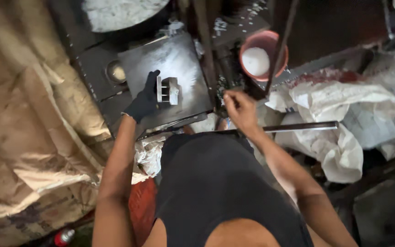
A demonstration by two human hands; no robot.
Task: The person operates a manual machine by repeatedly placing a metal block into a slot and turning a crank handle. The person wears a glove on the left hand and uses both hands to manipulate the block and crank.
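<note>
Two hands are seen from above in the head view. The left hand (145, 98) is covered by a black glove. A small grey metal block (168, 90) is gripped by its fingers. The block is kept on a flat dark metal plate (179, 61), and the plate lies under the grip. Just beside the gloved hand, on the far side from the block, a small round cup (116, 72) is set into a dark slab.

The right hand (239, 109) is bare. Its fingers are curled in, but what is pinched there cannot be told. A thin dark rod (280, 41) is seen rising up from right by this hand. Just past the hand, a pink bowl (270, 39) of white powder is found. A long metal bar (298, 126) is laid near the wrist. White plastic bags (344, 137) are piled further out on that side. Brown sacks (28, 137) are heaped well away from the gloved hand.
</note>
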